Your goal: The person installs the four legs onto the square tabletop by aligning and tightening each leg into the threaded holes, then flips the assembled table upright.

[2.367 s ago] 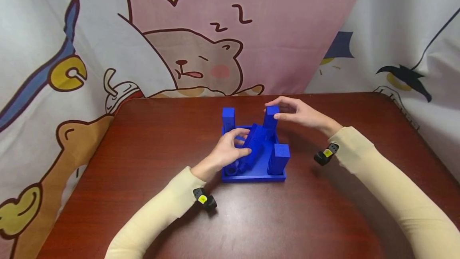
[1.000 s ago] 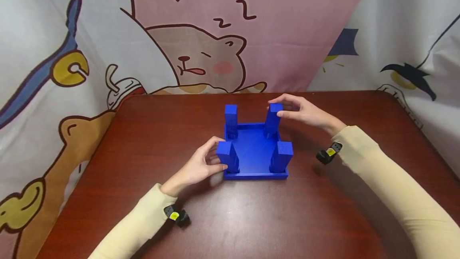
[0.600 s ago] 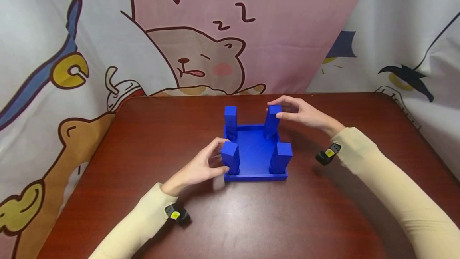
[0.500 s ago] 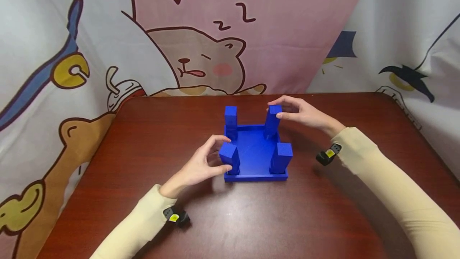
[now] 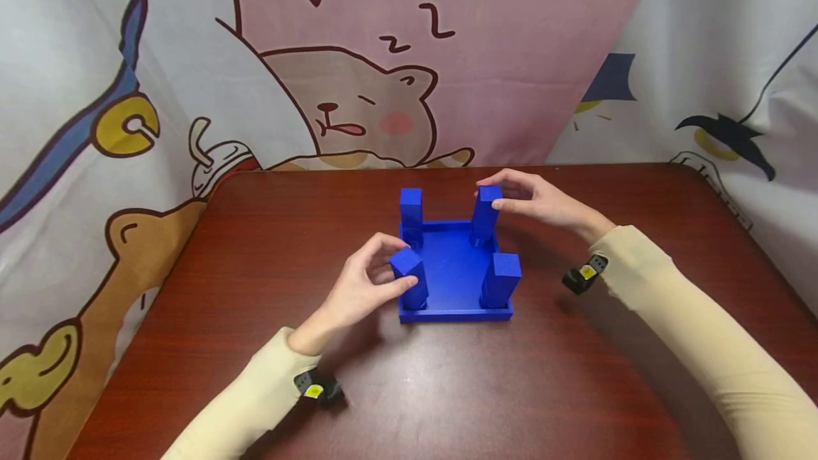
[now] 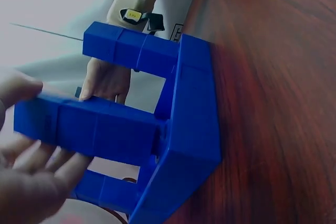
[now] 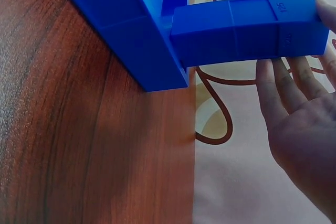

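Observation:
A shallow blue square tray (image 5: 455,315) lies on the table with a blue square post standing at each corner. My left hand (image 5: 358,286) holds the near-left post (image 5: 412,282) near its top, thumb on one side and fingers on the other. That post is turned slightly out of line with the tray's edges. In the left wrist view its foot meets the tray corner, and the thumb (image 6: 21,87) is blurred. My right hand (image 5: 537,199) pinches the top of the far-right post (image 5: 484,217). The right wrist view shows raised marks on this post (image 7: 247,27).
The near-right post (image 5: 500,281) and far-left post (image 5: 412,217) stand upright, untouched. Beneath everything is a reddish-brown wooden table (image 5: 287,233). A cartoon-printed cloth (image 5: 498,55) hangs behind it and at both sides.
My left hand has brought a tilted post from over the tray to its near-left corner and stood it up. Since then the post has twisted slightly. The right hand has stayed in place.

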Available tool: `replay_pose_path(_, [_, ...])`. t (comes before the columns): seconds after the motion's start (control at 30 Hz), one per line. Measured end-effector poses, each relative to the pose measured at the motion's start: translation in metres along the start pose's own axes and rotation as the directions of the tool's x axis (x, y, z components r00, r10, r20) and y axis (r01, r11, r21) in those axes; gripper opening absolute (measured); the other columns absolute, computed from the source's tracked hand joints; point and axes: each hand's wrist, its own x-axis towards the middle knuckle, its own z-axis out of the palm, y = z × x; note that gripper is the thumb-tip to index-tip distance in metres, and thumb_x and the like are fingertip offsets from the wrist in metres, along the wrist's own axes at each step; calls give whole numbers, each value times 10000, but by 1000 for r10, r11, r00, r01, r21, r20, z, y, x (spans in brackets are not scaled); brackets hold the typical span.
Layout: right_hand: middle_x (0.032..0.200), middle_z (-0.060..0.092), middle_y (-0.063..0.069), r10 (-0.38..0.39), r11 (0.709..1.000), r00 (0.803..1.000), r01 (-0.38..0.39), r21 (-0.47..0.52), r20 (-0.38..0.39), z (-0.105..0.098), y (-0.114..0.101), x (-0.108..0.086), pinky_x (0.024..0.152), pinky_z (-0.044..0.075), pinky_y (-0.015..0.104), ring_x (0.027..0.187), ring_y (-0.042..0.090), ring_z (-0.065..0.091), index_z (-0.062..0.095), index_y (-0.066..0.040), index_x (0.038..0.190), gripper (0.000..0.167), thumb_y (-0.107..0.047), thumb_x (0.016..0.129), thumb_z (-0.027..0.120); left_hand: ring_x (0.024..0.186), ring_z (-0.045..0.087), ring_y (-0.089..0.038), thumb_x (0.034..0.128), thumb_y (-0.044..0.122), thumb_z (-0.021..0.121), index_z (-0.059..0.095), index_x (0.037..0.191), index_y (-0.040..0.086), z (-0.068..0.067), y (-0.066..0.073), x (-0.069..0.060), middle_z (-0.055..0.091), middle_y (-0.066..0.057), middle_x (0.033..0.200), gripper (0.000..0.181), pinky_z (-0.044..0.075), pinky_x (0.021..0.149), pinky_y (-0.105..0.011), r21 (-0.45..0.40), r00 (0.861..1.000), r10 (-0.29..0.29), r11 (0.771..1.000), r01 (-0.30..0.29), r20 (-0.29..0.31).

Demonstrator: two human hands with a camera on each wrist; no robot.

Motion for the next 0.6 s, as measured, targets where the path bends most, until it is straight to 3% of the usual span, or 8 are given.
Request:
replay_pose_path(0.13, [1307,575,112,-6,1000,1000,6,5,-2,-1,1,1,926,451,302,1163,221,556,547,-96,1322,376,-171,961,615,1046,626,-279,833,-87,683,554,1195,-61,-7,-4,7,613,-199,1157,385,478,909,-402,-45,986,-16,999,24,167])
replay_pose_path(0.23, [1299,583,79,3,1000,1000,-3,-3,-5,-1,1,1,925,453,304,1161,215,559,547,-103,1324,377,-180,961,615,1084,607,-288,877,-23,662,579,1218,-28,-13,-6,15,623,-166,1181,351,468,922,-411,-50,958,-41,997,57,283])
replay_pose_path(0.33, [1306,577,80,12,1000,1000,-12,-7,-8,0,1,0,930,452,324,1167,219,554,545,-106,1326,381,-186,961,615,1096,597,-290,896,39,656,598,1224,8,-18,-6,21,629,-133,1195,335,470,913,-401,-68,928,-83,991,116,362])
replay_pose_path(0.47, [1308,575,67,24,1000,1000,-24,-5,-11,1,0,0,941,449,359,1176,220,550,542,-118,1330,392,-209,957,621,1107,581,-287,901,29,646,593,1224,9,-21,-7,25,625,-127,1195,328,460,917,-379,-74,917,-65,992,101,394])
replay_pose_path(0.53, [1309,574,61,30,1000,999,-30,-9,-12,1,0,-1,942,448,359,1177,216,550,542,-124,1331,394,-219,957,621,1122,569,-276,891,-5,650,578,1232,4,-20,-5,24,621,-121,1198,348,443,932,-375,-40,920,-17,999,36,392])
replay_pose_path(0.6, [1309,575,62,27,1000,1000,-27,-7,-11,1,0,-1,942,448,354,1176,218,550,542,-119,1332,393,-214,959,618,1142,560,-251,870,-24,676,566,1237,11,-17,-2,21,618,-96,1202,385,429,958,-372,10,932,17,1000,-22,363])
